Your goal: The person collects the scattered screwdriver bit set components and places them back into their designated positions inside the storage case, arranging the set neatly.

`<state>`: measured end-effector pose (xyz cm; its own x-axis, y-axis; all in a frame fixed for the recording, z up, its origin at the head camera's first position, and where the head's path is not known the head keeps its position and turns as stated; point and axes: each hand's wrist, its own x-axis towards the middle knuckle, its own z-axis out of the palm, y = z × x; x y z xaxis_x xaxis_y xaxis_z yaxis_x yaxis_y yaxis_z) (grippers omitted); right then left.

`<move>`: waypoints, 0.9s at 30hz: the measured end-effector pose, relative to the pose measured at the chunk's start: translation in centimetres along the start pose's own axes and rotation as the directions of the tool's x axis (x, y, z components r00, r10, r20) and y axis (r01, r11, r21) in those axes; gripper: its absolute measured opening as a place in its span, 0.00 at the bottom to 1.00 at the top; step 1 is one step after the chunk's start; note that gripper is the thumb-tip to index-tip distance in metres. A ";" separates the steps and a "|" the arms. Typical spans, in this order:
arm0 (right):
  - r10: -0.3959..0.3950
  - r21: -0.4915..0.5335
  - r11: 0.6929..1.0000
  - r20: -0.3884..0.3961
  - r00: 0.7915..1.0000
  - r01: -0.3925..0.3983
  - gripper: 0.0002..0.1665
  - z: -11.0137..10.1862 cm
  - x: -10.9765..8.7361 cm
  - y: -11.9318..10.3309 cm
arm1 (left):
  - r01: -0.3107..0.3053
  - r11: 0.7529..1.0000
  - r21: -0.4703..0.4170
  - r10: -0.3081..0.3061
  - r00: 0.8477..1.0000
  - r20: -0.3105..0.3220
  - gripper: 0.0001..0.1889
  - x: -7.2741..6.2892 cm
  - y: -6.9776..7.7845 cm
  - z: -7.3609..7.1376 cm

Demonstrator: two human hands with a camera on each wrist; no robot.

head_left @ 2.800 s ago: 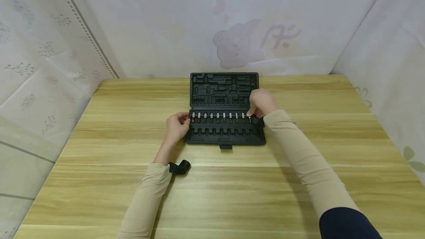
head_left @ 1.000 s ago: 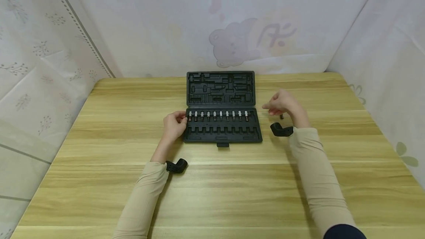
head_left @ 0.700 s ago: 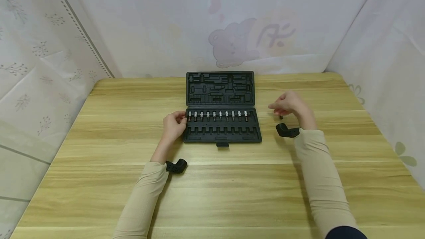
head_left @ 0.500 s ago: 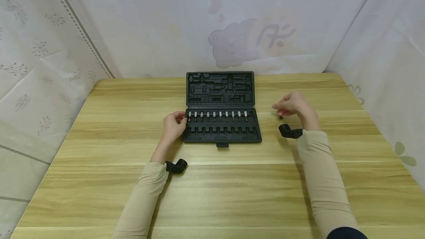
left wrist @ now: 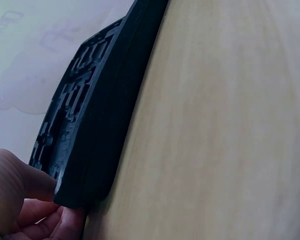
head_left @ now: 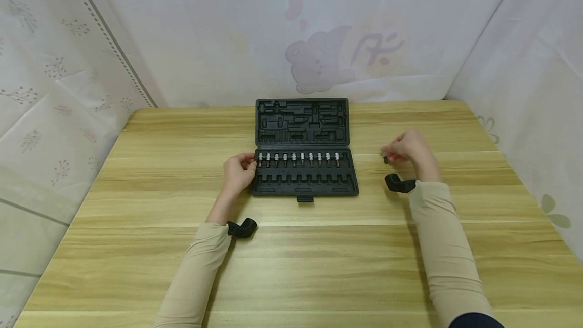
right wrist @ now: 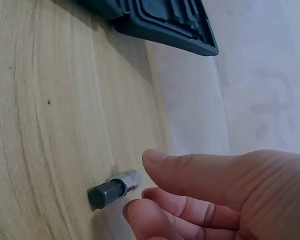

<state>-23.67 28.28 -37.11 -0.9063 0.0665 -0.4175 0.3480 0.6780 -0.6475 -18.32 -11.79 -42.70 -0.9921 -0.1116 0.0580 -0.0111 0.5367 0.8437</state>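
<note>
An open black bit socket case [head_left: 305, 172] lies on the table, with a row of several silver-topped bit sockets [head_left: 302, 159] in its lower half. My left hand [head_left: 238, 172] pinches the case's left edge; in the left wrist view, the thumb [left wrist: 37, 185] is on the rim and fingers are below it. To the right of the case, a loose hex bit socket [right wrist: 115, 188], silver with a dark hex tip, lies on the wood. My right hand [head_left: 407, 148] is at it; in the right wrist view, thumb and index finger stand apart beside its silver end.
The case lid [head_left: 302, 121] is folded back toward the patterned curtain [head_left: 227, 34] behind the table. A front row of moulded slots [head_left: 300, 181] runs along the case's near side. Black wrist mounts [head_left: 243, 228] sit on both forearms.
My right hand has left the rightmost socket in the case's row and moved right to the loose hex bit socket. My left hand stays on the case's edge.
</note>
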 end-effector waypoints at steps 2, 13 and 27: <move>0.001 -0.004 1.000 -0.010 1.000 -0.001 0.16 0.0 0.1 0.1 | 0.003 1.000 0.000 -0.003 1.000 -0.001 0.12 0.0 0.0 0.0; 0.018 -0.036 0.999 -0.023 1.000 -0.019 0.13 0.5 0.7 0.3 | 0.006 1.000 -0.007 -0.006 1.000 -0.004 0.12 -0.1 0.0 0.0; 0.013 -0.093 0.996 -0.002 1.000 -0.013 0.12 0.7 0.9 0.0 | 0.013 1.000 -0.009 -0.013 1.000 0.008 0.13 0.0 -0.1 0.1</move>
<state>-24.29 27.86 -37.90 -0.9022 0.0770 -0.4244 0.3360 0.7423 -0.5797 -18.35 -11.78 -42.77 -0.9928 -0.1119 0.0430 -0.0226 0.5272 0.8494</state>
